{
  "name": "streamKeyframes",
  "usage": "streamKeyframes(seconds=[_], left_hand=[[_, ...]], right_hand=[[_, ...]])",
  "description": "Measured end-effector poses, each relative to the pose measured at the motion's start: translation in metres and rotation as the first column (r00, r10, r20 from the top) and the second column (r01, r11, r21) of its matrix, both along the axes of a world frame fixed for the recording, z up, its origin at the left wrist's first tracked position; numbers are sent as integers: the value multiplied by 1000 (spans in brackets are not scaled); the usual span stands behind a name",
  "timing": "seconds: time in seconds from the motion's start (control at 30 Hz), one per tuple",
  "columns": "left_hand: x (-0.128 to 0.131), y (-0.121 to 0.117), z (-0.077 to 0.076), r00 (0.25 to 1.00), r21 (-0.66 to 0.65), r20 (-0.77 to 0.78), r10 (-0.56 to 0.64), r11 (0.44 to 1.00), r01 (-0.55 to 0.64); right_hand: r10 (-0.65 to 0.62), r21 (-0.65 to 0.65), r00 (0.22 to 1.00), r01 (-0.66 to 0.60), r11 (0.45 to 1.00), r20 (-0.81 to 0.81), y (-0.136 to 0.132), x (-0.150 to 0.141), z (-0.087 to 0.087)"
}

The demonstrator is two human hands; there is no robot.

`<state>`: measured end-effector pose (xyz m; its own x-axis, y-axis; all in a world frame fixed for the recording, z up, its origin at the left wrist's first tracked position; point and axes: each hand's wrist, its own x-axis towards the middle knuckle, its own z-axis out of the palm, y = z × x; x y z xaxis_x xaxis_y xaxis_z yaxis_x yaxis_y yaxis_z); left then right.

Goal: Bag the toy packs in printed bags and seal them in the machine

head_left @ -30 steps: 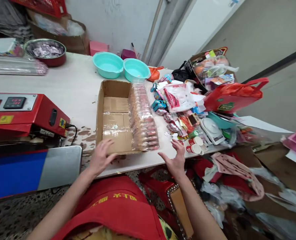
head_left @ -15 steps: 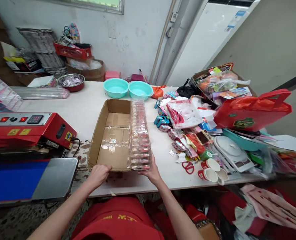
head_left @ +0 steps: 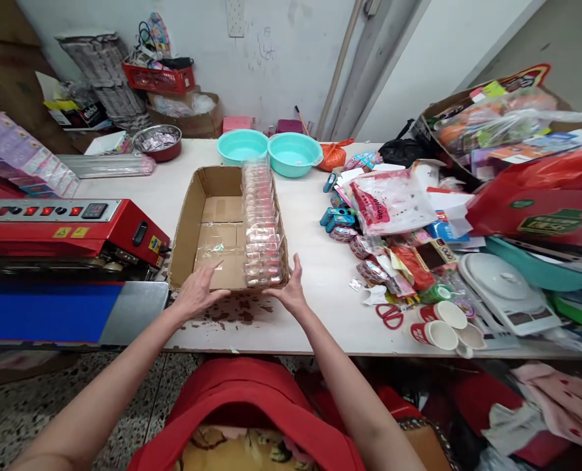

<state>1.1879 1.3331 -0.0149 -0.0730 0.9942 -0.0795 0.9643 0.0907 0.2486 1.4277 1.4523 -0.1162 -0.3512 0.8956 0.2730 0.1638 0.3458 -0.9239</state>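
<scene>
An open cardboard box stands on the white table. Along its right side runs a long row of clear-wrapped small packs, and the left part shows bare cardboard floor. My left hand is at the front left of the box, fingers spread over its front edge and thumb stretched to the right. At the front right corner, my right hand touches the box, its thumb along the front wall and its fingers up beside the right wall. Both hands look open.
A red machine with a blue belt stands left. Two turquoise basins sit behind the box. Rightward lie red scissors, paper cups, a white scale and a red bag.
The row of packs has come down inside the box's right wall. My right hand has let go of it and opened at the corner. My left hand has opened off the front edge.
</scene>
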Motion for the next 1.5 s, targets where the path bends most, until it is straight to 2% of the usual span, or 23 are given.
streamKeyframes(seconds=[0.07,0.1,0.17,0.27,0.33,0.4,0.47,0.5,0.57,0.63,0.67,0.7,0.77,0.83,0.9,0.97,1.03,1.13,1.2,1.27,1.33,1.43,1.5], left_hand=[[21,8,6,989,202,38,-144,970,134],[31,13,8,979,240,21,-204,951,193],[45,23,9,971,255,-28,-236,938,235],[47,33,14,973,255,-59,-224,939,232],[38,37,27,972,267,-17,-232,936,228],[24,43,52,970,290,77,-232,936,200],[9,48,84,934,303,254,-249,938,168],[2,50,101,887,302,379,-263,941,150],[-12,49,128,707,296,662,-249,953,59],[-26,43,140,462,254,868,-181,962,-101],[-33,37,140,352,201,927,-133,966,-164],[-40,29,135,262,126,962,-73,973,-194],[-56,8,117,156,-41,985,69,983,-180],[-74,-20,94,125,-161,975,183,972,-172],[-94,-51,76,129,-219,959,253,948,-230],[-117,-81,66,138,-275,937,320,922,-273],[-139,-107,63,146,-340,912,384,904,-259],[-167,-132,59,159,-413,880,447,887,-209],[-181,-144,54,146,-445,867,476,872,-201],[-194,-156,48,123,-472,853,508,849,-237],[-208,-172,40,102,-510,828,551,816,-273],[-228,-205,27,74,-560,798,598,781,-276],[-236,-227,16,9,-531,821,571,768,-358]], right_hand=[[-8,219,995,-13,976,96,-1,15,15],[16,322,986,-69,944,164,0,23,24],[77,450,935,-238,861,347,6,36,45],[104,460,824,-410,788,556,21,41,76],[149,425,782,-475,770,605,30,37,100],[232,402,800,-500,767,554,35,27,130],[331,361,852,-482,799,406,36,12,163],[366,320,878,-457,830,308,36,2,179],[376,218,920,-392,894,112,35,-20,207],[318,135,947,-310,941,-41,33,-45,224],[276,102,955,-266,959,-106,32,-59,227],[234,63,959,-226,972,-159,30,-73,227],[147,-41,961,-161,986,-235,23,-100,219],[102,-171,960,-150,974,-260,11,-124,203],[155,-314,955,-233,920,-254,-2,-145,186],[297,-462,926,-374,804,-232,-12,-162,172],[503,-572,848,-499,651,-167,-16,-179,162],[800,-645,599,-621,445,-25,-20,-210,152],[897,-647,440,-675,355,34,-27,-233,145],[915,-643,398,-683,346,68,-39,-255,136],[886,-650,456,-646,400,91,-52,-272,127],[809,-658,582,-578,482,82,-65,-289,112],[777,-616,623,-577,537,94,-70,-296,103]])
